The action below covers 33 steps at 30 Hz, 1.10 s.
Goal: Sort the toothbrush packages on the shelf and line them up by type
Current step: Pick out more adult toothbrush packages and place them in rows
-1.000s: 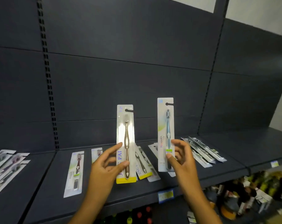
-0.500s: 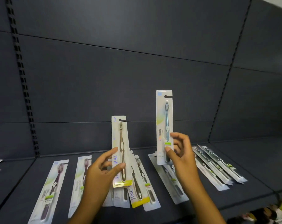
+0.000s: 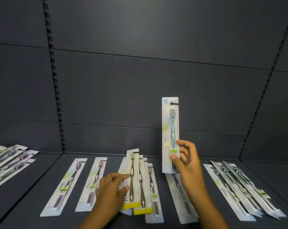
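Observation:
My right hand (image 3: 188,164) holds a blue toothbrush package (image 3: 170,128) upright above the shelf, pinched near its lower end. My left hand (image 3: 111,189) grips a gold toothbrush package with a yellow bottom strip (image 3: 131,177), lowered onto a small pile of similar yellow-strip packages (image 3: 142,192) on the shelf. Two purple toothbrush packages (image 3: 65,185) (image 3: 93,182) lie side by side to the left. One package (image 3: 181,200) lies under my right forearm.
The dark shelf board (image 3: 206,212) runs across the view with a dark back panel (image 3: 140,88) behind. Several overlapping packages (image 3: 239,187) lie at the right. More packages (image 3: 9,159) are stacked on the neighbouring shelf section at far left, past a slotted upright (image 3: 57,104).
My left hand has lowered the gold package from upright in the air onto the yellow-strip pile. My right hand still holds the blue package up. The view has tilted down toward the shelf.

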{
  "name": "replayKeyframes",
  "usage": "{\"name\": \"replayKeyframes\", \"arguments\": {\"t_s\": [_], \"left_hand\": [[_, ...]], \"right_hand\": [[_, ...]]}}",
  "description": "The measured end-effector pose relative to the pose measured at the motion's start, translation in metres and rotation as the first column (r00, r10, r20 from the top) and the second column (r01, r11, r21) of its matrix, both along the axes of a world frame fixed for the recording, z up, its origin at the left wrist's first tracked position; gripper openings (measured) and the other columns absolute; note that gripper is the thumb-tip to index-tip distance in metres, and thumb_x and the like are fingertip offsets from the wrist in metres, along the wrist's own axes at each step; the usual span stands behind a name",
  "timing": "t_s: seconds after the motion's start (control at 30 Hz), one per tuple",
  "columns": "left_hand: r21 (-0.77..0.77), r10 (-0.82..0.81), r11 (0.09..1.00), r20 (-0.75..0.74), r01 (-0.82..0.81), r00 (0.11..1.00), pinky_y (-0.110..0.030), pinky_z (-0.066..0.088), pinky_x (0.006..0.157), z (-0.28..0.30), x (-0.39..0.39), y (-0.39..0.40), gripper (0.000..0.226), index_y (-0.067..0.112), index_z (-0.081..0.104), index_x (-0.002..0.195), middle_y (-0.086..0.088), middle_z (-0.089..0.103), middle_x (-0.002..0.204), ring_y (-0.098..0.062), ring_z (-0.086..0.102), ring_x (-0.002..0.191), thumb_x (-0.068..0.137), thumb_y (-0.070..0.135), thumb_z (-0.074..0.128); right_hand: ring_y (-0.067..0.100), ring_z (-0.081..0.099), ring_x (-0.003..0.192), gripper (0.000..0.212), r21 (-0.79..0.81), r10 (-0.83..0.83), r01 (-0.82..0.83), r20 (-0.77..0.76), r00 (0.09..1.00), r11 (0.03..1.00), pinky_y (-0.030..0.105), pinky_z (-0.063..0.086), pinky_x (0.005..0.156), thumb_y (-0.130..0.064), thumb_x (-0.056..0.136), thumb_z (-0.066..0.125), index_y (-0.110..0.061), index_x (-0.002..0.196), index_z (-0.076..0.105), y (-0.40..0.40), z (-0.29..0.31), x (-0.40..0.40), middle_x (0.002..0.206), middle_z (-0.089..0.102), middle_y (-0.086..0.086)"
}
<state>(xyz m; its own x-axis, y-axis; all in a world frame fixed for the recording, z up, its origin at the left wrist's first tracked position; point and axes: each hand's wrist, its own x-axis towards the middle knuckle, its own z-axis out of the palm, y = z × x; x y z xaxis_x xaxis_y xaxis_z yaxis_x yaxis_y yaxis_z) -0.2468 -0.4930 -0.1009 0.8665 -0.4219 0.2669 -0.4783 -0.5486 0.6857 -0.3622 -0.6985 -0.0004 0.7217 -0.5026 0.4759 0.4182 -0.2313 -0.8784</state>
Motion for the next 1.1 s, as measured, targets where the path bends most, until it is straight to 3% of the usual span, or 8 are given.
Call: {"name": "replayKeyframes", "arguments": {"t_s": [0.13, 0.3, 0.4, 0.57, 0.7, 0.87, 1.0, 1.1], "left_hand": [[0.115, -0.036, 0.993, -0.002, 0.036, 0.999, -0.032, 0.035, 0.108, -0.001, -0.008, -0.003, 0.040, 0.054, 0.045, 0.119, 0.018, 0.038, 0.121, -0.009, 0.034, 0.121, 0.095, 0.026, 0.057], [0.144, -0.013, 0.989, -0.038, 0.019, 0.999, -0.023, 0.038, 0.099, 0.015, -0.008, -0.005, 0.039, 0.028, 0.055, 0.129, 0.005, 0.045, 0.122, -0.018, 0.048, 0.122, 0.091, 0.022, 0.064], [0.166, 0.040, 0.985, 0.077, -0.052, 0.996, -0.029, 0.040, 0.099, 0.034, -0.010, -0.008, 0.039, 0.027, 0.056, 0.128, -0.001, 0.051, 0.130, -0.020, 0.049, 0.121, 0.090, 0.029, 0.065], [0.265, -0.026, 0.964, 0.239, -0.039, 0.971, -0.033, 0.042, 0.099, 0.079, -0.039, -0.027, 0.043, 0.032, 0.052, 0.129, 0.006, 0.050, 0.132, -0.018, 0.047, 0.123, 0.090, 0.047, 0.060], [0.370, -0.095, 0.928, 0.369, -0.053, 0.924, -0.033, 0.042, 0.098, 0.097, -0.054, -0.048, 0.051, 0.033, 0.045, 0.135, 0.007, 0.047, 0.134, -0.017, 0.045, 0.123, 0.090, 0.057, 0.052], [0.431, -0.130, 0.900, 0.412, -0.068, 0.902, -0.034, 0.042, 0.099, 0.098, -0.059, -0.065, 0.055, 0.030, 0.041, 0.137, 0.003, 0.045, 0.137, -0.020, 0.043, 0.125, 0.091, 0.059, 0.047], [0.447, -0.122, 0.890, 0.424, -0.090, 0.897, -0.035, 0.042, 0.100, 0.101, -0.062, -0.071, 0.056, 0.029, 0.040, 0.137, 0.002, 0.045, 0.136, -0.021, 0.043, 0.126, 0.091, 0.059, 0.047], [0.463, -0.121, 0.880, 0.435, -0.106, 0.892, -0.034, 0.041, 0.101, 0.104, -0.066, -0.077, 0.055, 0.029, 0.039, 0.138, 0.002, 0.045, 0.136, -0.020, 0.043, 0.126, 0.092, 0.060, 0.045]], "right_hand": [[0.014, 0.069, 0.102, 0.033, 0.024, 0.012, -0.011, -0.025, 1.000, 1.000, 0.026, 0.059, 0.076, -0.002, 0.092, 0.060, -0.019, 0.120, 0.051, -0.011, -0.010, -0.020, 0.114, 0.068, 0.000], [0.015, 0.069, 0.102, 0.034, 0.036, 0.004, -0.002, -0.049, 0.999, 0.999, 0.029, 0.060, 0.078, -0.002, 0.092, 0.060, -0.019, 0.120, 0.051, -0.029, -0.016, -0.049, 0.114, 0.068, 0.000], [0.013, 0.070, 0.099, 0.033, 0.044, -0.039, 0.042, -0.063, 0.997, 0.998, 0.028, 0.060, 0.075, -0.003, 0.092, 0.060, -0.019, 0.120, 0.050, -0.042, -0.016, -0.064, 0.114, 0.068, 0.002], [0.016, 0.070, 0.100, 0.031, 0.049, -0.090, 0.097, -0.122, 0.988, 0.994, 0.037, 0.061, 0.078, -0.006, 0.093, 0.060, -0.025, 0.117, 0.051, -0.052, -0.017, -0.084, 0.114, 0.067, 0.001], [0.013, 0.070, 0.093, 0.034, 0.044, -0.121, 0.129, -0.162, 0.979, 0.991, 0.026, 0.059, 0.071, -0.002, 0.092, 0.060, -0.025, 0.117, 0.053, -0.056, -0.020, -0.094, 0.111, 0.067, 0.002], [0.016, 0.071, 0.091, 0.034, 0.016, -0.123, 0.132, -0.267, 0.956, 0.991, 0.037, 0.060, 0.077, -0.002, 0.091, 0.061, -0.027, 0.113, 0.054, -0.060, -0.026, -0.094, 0.107, 0.069, 0.002], [0.018, 0.072, 0.084, 0.031, -0.006, -0.134, 0.140, -0.335, 0.933, 0.990, 0.032, 0.057, 0.066, -0.004, 0.092, 0.060, -0.028, 0.112, 0.054, -0.064, -0.030, -0.093, 0.099, 0.070, 0.003], [0.021, 0.071, 0.087, 0.029, -0.018, -0.110, 0.112, -0.419, 0.901, 0.993, 0.042, 0.060, 0.074, -0.006, 0.092, 0.060, -0.030, 0.108, 0.055, -0.073, -0.043, -0.087, 0.100, 0.071, 0.004]]}}
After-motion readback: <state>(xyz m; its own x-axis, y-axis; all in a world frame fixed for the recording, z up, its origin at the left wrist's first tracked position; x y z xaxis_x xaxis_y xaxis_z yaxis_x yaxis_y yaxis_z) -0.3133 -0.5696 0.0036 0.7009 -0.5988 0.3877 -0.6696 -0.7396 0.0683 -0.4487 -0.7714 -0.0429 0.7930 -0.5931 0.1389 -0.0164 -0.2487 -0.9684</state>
